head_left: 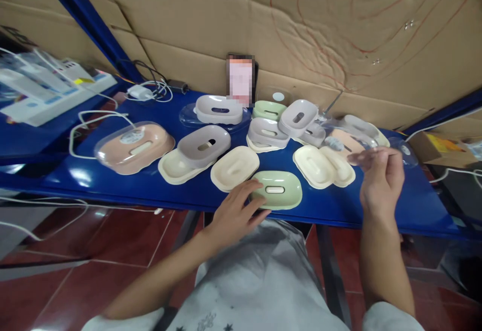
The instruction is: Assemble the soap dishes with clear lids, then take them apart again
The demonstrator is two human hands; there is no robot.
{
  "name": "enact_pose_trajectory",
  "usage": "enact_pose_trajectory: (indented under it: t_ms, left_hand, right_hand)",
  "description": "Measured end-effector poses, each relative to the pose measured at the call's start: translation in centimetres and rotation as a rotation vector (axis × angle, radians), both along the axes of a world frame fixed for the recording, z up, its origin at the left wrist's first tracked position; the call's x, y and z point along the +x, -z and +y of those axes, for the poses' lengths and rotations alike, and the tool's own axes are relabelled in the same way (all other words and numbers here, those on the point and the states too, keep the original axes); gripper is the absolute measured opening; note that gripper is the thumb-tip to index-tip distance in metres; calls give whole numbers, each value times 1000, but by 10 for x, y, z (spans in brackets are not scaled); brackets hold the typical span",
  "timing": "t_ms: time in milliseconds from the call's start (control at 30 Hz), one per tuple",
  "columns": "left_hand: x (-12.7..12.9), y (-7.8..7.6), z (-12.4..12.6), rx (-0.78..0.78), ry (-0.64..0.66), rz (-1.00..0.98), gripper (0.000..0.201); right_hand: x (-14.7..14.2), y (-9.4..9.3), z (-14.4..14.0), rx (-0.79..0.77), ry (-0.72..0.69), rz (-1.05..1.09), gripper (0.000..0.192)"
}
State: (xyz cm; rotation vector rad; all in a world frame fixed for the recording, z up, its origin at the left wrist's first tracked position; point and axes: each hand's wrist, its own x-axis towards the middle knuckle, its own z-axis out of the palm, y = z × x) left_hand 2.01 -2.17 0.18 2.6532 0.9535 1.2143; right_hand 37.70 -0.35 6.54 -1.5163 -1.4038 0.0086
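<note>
My left hand (235, 210) rests on the near left rim of a pale green oval soap dish (280, 190) at the front edge of the blue table (113, 180), fingers spread over it. My right hand (380, 178) is raised at the right, fingers pinched on the edge of a clear plastic lid (367, 142) that hovers over the dishes there. Two cream dish parts (322, 166) lie just left of that hand. A cream oval tray (234, 168) lies right behind my left hand.
Several more soap dishes in grey, cream, green and peach cover the table; a peach one under a clear cover (133, 146) sits at the left. White cables and a charger (141, 91) lie at the back left. Cardboard (301, 19) lines the wall behind.
</note>
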Motion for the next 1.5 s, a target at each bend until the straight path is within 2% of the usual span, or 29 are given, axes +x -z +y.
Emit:
enact_pose_trajectory:
  t_ms: [100,133,200,300,400,467,567,633,833,1033,1333,1500]
  left_hand:
    - [-1,3,-1,-5,-25,-4,27]
    - [-1,4,-1,1,-34,-5,35]
    - [-1,4,-1,24,-49,-1,49]
    - [-1,3,0,35,-20,57,59]
    - [0,2,1,18,9,95,54]
    - [0,2,1,29,2,80,50]
    - [0,2,1,50,-21,36,49]
    - [0,1,2,32,-26,20,54]
    - [-6,0,4,-82,69,63,66]
    - [-11,7,6,-83,113,-27,66]
    - [-8,0,6,-266,99,42,75]
    - [-4,4,5,-328,84,15,67]
  right_hand:
    - [-41,12,-23,-144,-274,408,26]
    - [-53,17,-28,-198,-332,480,24]
    - [-72,26,-34,-267,-363,473,27]
    - [-85,32,-40,-291,-316,232,32]
    - [-87,29,-43,-203,-233,-115,37]
    - [-85,27,-45,-177,-329,-286,45]
    - [-82,29,-46,-246,-617,-486,64]
    - [-80,32,-46,-267,-701,-546,73]
    - [-81,37,-48,-160,-702,-620,78]
    - [-86,40,-52,-66,-691,-742,81]
    - [-86,43,-48,-146,-703,-632,80]
    - [-86,43,-51,-209,-720,-579,83]
